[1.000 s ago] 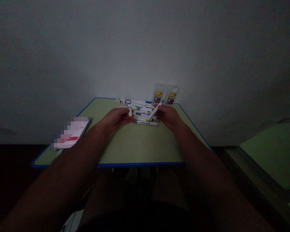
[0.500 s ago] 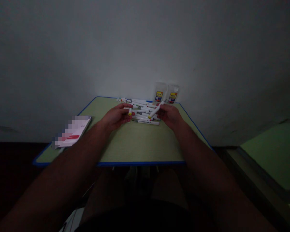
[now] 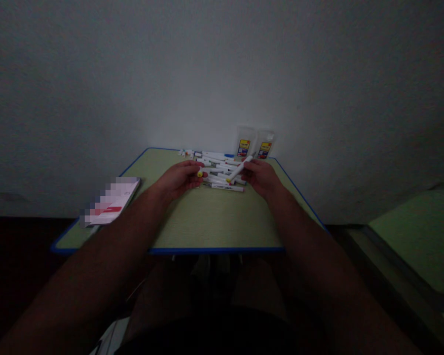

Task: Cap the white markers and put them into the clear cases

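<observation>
Lightly, the thumb and fingers of the left hand point(image 3: 179, 177) pinch a small white piece point(image 3: 200, 173), seemingly a marker cap, whose round bright yellow end faces the viewer. Across from it, the right hand point(image 3: 261, 177) grips a white marker point(image 3: 240, 169) near its upper end, thumb and fingers closed around the barrel. That marker slants down toward the left, smooth and plain-looking, and finishes in a yellow tip at its lower end; any print on it is too dim to make out. Cap and marker are held apart, above the middle of the far half of the table.

Beneath and between the hands lies a loose heap of white markers point(image 3: 218, 170), crossing one another, with touches of blue, red and green at their ends. The nearest marker point(image 3: 227, 188) carries a line of dark lettering along its barrel, too small to read. At the back, one shows a blue end point(image 3: 228, 156), and several short white pieces point(image 3: 187, 153) cluster to its left.

Behind the heap, two clear pouches point(image 3: 245, 134) stand by the wall point(image 3: 192, 88), each with a yellow label bearing red and blue patches, its words illegible. On the pale green, blue-edged table point(image 3: 214, 222), near the left forearm, lies a pinkish-white booklet or box point(image 3: 120, 197) with a red band, partly pixelated.
</observation>
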Demonstrator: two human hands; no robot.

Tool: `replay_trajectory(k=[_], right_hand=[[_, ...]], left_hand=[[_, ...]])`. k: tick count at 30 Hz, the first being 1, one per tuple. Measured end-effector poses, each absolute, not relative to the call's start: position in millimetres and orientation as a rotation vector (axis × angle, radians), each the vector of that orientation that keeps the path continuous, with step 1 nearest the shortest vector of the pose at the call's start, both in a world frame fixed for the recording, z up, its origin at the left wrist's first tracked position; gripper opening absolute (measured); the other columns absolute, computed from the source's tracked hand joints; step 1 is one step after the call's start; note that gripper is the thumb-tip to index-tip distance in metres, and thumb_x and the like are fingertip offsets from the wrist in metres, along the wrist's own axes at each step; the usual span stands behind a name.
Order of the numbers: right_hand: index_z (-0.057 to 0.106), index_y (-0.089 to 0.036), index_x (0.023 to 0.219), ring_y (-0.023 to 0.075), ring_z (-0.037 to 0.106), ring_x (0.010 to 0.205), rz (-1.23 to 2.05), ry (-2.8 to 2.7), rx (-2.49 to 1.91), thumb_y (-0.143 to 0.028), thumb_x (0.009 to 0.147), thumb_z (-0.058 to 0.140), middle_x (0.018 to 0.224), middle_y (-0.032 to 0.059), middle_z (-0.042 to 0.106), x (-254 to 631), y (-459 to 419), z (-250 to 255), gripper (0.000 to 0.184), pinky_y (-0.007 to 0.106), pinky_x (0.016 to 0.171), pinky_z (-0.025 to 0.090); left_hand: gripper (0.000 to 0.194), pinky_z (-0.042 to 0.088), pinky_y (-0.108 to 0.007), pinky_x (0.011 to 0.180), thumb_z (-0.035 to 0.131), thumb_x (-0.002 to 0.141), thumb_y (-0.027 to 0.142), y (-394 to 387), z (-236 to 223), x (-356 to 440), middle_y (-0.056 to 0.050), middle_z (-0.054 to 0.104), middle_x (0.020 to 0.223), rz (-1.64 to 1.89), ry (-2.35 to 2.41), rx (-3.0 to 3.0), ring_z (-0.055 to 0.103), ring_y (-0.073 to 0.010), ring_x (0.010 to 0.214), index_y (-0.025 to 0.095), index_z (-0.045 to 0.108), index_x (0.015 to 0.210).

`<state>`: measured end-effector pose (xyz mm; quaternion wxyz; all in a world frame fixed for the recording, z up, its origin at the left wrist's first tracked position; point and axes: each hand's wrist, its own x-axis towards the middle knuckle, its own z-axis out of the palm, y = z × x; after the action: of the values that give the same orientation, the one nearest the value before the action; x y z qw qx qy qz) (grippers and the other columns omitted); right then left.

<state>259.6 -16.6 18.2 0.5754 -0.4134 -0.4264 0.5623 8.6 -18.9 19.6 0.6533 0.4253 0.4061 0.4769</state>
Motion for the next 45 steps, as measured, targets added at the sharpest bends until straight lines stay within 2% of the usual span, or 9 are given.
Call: replay_trajectory(k=[3,9,20,31,38,45], right_hand=[[0.067,-0.017,0.086,0.0115,0.063,0.064,1.315,-1.01,-0.957,-0.007,0.075,0.064,0.076,0.0013,0.07,260.0,-16.8,18.5,0.015,0.021,0.052,0.05],[0.063,-0.016,0.076,0.0129,0.064,0.067,1.297,-0.988,-0.942,-0.008,0.075,0.064,0.076,0.002,0.069,258.8,-20.1,23.0,0.008,0.024,0.055,0.051],[0.065,-0.015,0.084,0.0142,0.066,0.064,1.369,-0.944,-0.935,-0.012,0.083,0.061,0.076,0.0053,0.072,259.6,-19.3,21.8,0.005,0.027,0.058,0.057],[0.065,-0.015,0.09,0.016,0.068,0.066,1.387,-1.016,-0.927,-0.009,0.077,0.062,0.08,0.0065,0.074,258.1,-18.9,20.8,0.014,0.031,0.062,0.058],[0.055,-0.022,0.085,0.0152,0.066,0.061,1.305,-1.038,-1.017,-0.01,0.074,0.065,0.069,-0.002,0.068,256.2,-22.1,22.6,0.019,0.028,0.058,0.056],[0.055,-0.021,0.082,0.0118,0.062,0.058,1.305,-1.119,-0.997,-0.011,0.071,0.066,0.08,0.0001,0.072,254.2,-25.7,22.5,0.019,0.025,0.052,0.052]], left_hand=[[0.018,0.054,-0.022,0.048,0.058,0.08,0.002,-18.8,19.3,9.3,-0.013,0.074,0.079,1.085,0.924,0.962,0.066,-0.0144,0.053,0.013,0.062,0.095],[0.02,0.055,-0.024,0.05,0.058,0.077,0.0,-18.1,19.0,11.2,-0.013,0.073,0.079,1.121,0.93,0.933,0.067,-0.0156,0.054,0.012,0.06,0.093],[0.018,0.055,-0.023,0.049,0.056,0.079,-0.001,-20.7,20.5,10.8,-0.009,0.071,0.078,1.121,0.89,0.962,0.066,-0.0145,0.055,0.015,0.06,0.088],[0.026,0.056,-0.023,0.049,0.055,0.08,0.0,-19.5,21.1,9.5,-0.008,0.071,0.077,1.123,0.899,0.986,0.066,-0.0141,0.052,0.018,0.058,0.098],[0.017,0.056,-0.022,0.05,0.063,0.079,0.004,-17.9,18.5,9.5,-0.007,0.072,0.079,1.133,0.922,0.987,0.067,-0.0134,0.054,0.018,0.058,0.086],[0.011,0.054,-0.022,0.048,0.063,0.082,0.006,-17.9,17.1,10.4,-0.012,0.074,0.079,1.154,0.911,1.002,0.065,-0.0129,0.053,0.015,0.058,0.078]])
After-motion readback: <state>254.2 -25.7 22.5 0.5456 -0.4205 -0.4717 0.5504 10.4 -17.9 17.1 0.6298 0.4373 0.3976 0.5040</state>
